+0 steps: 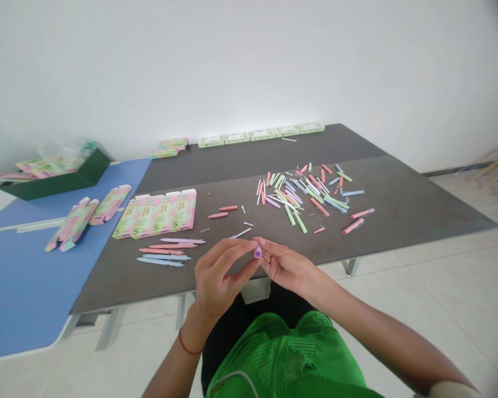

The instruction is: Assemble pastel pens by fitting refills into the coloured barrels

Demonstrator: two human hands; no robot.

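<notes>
Dark green bin (64,184) on blue table (16,298): pink-green cartons plus clear plastic inside. Five boxes (262,135) line the far edge of the dark table (419,204); can't tell contents. Four cartons marked 5 (154,215) lie side by side, flaps out. Left hand (222,271) and right hand (288,266): fingertips pinched on purple pen barrel (258,252), near the table's front edge. Loose pen parts (301,221) beyond. White wall (249,66), pale tiled floor (460,271).

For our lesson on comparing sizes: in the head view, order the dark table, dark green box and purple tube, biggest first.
1. Dark table
2. Dark green box
3. Purple tube, partly covered
</notes>
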